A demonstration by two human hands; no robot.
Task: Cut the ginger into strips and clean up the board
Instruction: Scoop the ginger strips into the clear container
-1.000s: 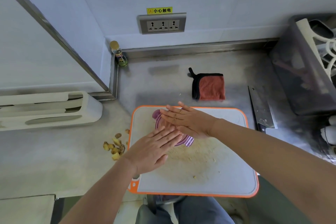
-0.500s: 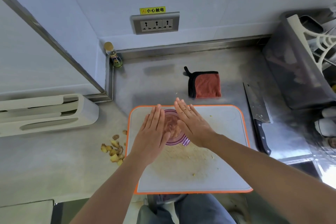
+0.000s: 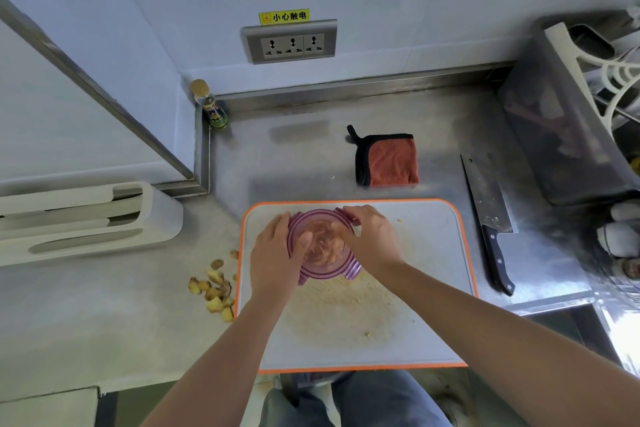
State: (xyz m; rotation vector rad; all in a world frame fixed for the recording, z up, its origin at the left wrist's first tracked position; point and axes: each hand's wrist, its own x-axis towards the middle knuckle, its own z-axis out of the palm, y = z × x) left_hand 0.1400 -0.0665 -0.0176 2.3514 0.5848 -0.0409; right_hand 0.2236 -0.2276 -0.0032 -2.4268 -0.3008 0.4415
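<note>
ginger strips in a pale heap inside the purple container, visible through its translucent lid. container upright on the far left part of the board. left hand wrapped against the container's left side, thumb laid on the lid. right hand curled over the far right rim, thumb also on the lid. both grasping it, probably to press the lid home or to lift the whole thing away.

judged from this: cutting done, strips gathered and boxed. left to do: the board itself, with a wide yellowish smear of juice and a few small crumbs across its middle and near side. just off the board's left edge, on the bench, a loose pile of ginger peel, not yet cleared.

cleaver flat on the bench just right of the board, blade flecked, handle toward the near side, likely due a rinse. red cloth with black trim folded beyond the board's far edge, near enough for the wipe. further out, a small bottle in the back corner and a wall socket above.
</note>
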